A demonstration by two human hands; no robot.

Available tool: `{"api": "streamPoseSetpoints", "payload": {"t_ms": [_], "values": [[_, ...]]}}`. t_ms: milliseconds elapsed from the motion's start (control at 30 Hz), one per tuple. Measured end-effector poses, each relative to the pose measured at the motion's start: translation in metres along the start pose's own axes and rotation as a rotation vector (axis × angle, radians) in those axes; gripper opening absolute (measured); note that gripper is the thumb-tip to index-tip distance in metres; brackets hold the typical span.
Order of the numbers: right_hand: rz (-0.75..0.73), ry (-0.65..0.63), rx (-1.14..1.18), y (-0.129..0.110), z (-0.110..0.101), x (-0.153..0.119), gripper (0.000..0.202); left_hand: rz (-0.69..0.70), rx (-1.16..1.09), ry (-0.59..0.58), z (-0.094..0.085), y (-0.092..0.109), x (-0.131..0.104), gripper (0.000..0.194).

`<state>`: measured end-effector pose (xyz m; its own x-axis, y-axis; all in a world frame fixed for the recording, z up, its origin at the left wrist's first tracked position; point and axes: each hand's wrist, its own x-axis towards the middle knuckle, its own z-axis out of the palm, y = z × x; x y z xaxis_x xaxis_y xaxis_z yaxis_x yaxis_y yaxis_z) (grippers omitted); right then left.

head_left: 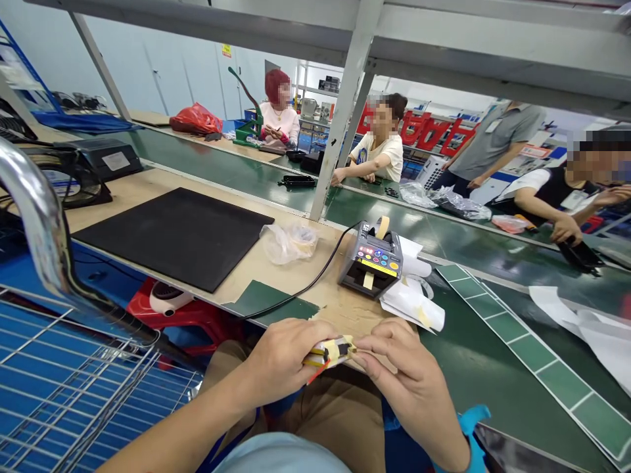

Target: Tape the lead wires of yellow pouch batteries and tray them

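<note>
In front of my lap, my left hand [290, 355] grips a small battery-like pack [336, 351] with pale yellow tape and a black patch on it. A red wire or strip [318, 373] sticks out below the pack. My right hand [401, 364] is closed in a pinch at the pack's right end, on what looks like the end of the yellow tape; the fingertips partly hide it. Just beyond my hands stands a tape dispenser [372, 259] with lit buttons and a roll on top. A short piece of yellow tape [368, 280] pokes from its front slot.
A black mat [172, 236] and a clear plastic bag [288, 243] lie on the bench. White paper [414, 305] and a strip of green labels [530, 355] are to the right. A wire rack [73, 387] with a metal tube stands left. Several people sit or stand across the line.
</note>
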<state>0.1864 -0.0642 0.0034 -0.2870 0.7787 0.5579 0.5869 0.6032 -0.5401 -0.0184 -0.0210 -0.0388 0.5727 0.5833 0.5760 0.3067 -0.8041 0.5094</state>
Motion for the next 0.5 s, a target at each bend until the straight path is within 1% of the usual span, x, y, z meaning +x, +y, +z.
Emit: {"api": "streamPoseSetpoints", "payload": {"t_ms": [100, 200, 300, 433, 500], "values": [[0.005, -0.101, 0.055, 0.0011, -0.0063, 0.0025, 0.012, 0.072, -0.002, -0.017, 0.0004, -0.0008, 0.0009, 0.027], [-0.054, -0.147, 0.101, 0.0019, -0.0100, 0.0028, 0.013, 0.144, -0.036, -0.022, 0.0023, 0.0005, 0.0014, 0.025], [-0.120, -0.134, 0.152, 0.0029, -0.0105, 0.0008, 0.016, 0.154, -0.085, -0.020, 0.0048, 0.0020, 0.0012, 0.024], [-0.076, -0.082, 0.139, 0.0028, -0.0080, -0.0022, 0.011, 0.168, -0.091, 0.020, 0.0059, 0.0021, 0.0009, 0.027], [-0.081, -0.071, 0.117, 0.0020, -0.0071, -0.0022, 0.011, 0.192, -0.090, 0.029, 0.0047, 0.0022, 0.0015, 0.028]]}}
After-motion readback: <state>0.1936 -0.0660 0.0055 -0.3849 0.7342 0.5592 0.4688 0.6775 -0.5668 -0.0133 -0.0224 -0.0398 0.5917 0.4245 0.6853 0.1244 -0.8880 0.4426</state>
